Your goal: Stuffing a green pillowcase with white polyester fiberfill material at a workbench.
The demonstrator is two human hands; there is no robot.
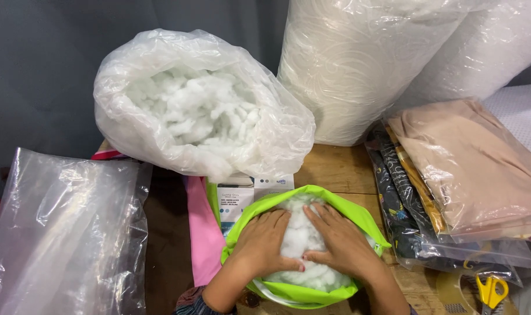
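The left hand (pixel 264 240) is lying flat, fingers spread, on the white fluffy fibre stuffing (pixel 303 245) that is filling the bright lime-green fabric cover (pixel 312 201); the right hand (pixel 342 242) is lying flat beside it on the same stuffing, its fingers nearly meeting those of the left; neither hand is gripping anything, both palms are simply pressing down with open fingers. The green cover is sitting on the wooden table (pixel 341 169), at its near edge; just behind the cover a small white printed carton (pixel 242 192) is standing, and behind that a large clear plastic bag of loose white stuffing (pixel 198 102) is gaping open; to the left of the cover a strip of pink fabric (pixel 202 233) is hanging, and further left a crumpled clear plastic bag (pixel 67 233) is slumping; to the right of the cover a stack of folded fabrics in clear sleeves (pixel 464 175) is lying, with yellow-handled scissors (pixel 491 291) near its front corner; behind that stack, big plastic-wrapped white rolls (pixel 370 64) are standing.
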